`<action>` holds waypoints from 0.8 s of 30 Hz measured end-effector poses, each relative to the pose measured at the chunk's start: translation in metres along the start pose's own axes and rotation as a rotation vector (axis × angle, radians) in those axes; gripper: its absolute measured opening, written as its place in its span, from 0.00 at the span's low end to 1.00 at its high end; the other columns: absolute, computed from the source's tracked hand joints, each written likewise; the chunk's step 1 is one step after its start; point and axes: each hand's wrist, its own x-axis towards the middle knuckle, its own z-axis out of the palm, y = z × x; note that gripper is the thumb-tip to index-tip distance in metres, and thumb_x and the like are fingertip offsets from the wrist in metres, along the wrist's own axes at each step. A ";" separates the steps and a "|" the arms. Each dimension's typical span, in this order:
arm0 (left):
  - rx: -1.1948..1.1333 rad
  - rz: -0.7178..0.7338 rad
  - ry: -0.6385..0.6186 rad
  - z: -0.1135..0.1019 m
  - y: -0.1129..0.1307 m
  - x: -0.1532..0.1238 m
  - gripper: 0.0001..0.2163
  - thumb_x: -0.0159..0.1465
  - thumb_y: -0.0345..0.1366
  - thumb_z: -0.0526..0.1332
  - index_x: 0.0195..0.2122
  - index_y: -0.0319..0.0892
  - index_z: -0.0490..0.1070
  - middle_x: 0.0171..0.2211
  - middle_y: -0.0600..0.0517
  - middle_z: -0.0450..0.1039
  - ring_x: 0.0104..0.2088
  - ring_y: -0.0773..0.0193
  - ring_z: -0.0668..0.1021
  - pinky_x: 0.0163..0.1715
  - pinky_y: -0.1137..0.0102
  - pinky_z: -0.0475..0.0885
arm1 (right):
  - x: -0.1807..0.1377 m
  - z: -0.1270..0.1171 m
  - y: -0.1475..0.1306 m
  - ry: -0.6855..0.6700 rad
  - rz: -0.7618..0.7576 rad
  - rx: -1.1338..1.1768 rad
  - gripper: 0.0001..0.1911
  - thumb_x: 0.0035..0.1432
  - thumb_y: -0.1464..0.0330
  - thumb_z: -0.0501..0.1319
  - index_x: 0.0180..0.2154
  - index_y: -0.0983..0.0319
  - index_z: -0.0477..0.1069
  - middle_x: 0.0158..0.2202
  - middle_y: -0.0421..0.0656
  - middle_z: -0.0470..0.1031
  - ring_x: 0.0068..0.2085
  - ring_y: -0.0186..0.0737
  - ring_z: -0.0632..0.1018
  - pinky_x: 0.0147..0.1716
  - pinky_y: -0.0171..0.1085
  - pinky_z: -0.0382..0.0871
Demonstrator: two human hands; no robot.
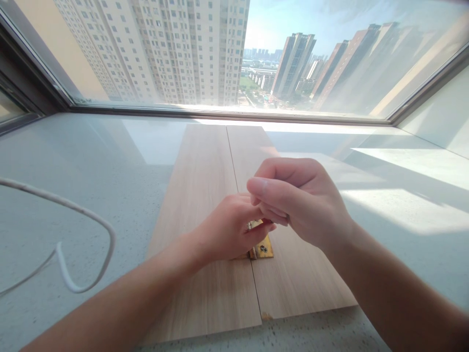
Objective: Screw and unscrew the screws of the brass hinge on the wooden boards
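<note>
Two pale wooden boards, the left board [198, 171] and the right board [304, 278], lie side by side with a narrow seam between them. Across the seam sits a brass-coloured hinge [266, 248], partly covered; a dark screw or hole shows in its right leaf. My left hand [229, 227] is low over the hinge, thumb and fingers curled towards each other, fingertips partly hidden by my other hand. Above and to the right, my right hand [304, 200] is closed with thumb against the fingers. Whatever either hand may grip cannot be made out.
A white cable [106, 230] loops over the speckled light sill [142, 205] at the left. Behind the boards runs the window frame [234, 115], with tall buildings outside. A pale wall [436, 107] bounds the sill at the right.
</note>
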 end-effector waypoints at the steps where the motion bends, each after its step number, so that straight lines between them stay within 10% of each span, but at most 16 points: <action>1: -0.002 -0.005 -0.010 0.000 0.001 0.000 0.06 0.58 0.25 0.56 0.31 0.39 0.72 0.32 0.50 0.76 0.34 0.66 0.76 0.34 0.72 0.72 | 0.000 0.000 0.000 0.002 -0.001 -0.004 0.16 0.53 0.64 0.61 0.17 0.60 0.63 0.12 0.34 0.58 0.16 0.27 0.59 0.16 0.33 0.53; 24: -0.057 0.007 -0.030 0.000 -0.003 -0.001 0.05 0.60 0.28 0.58 0.29 0.38 0.72 0.28 0.53 0.75 0.29 0.70 0.75 0.31 0.76 0.70 | -0.002 0.002 0.002 0.113 -0.061 -0.036 0.17 0.53 0.64 0.61 0.17 0.61 0.62 0.15 0.34 0.58 0.18 0.27 0.61 0.18 0.33 0.54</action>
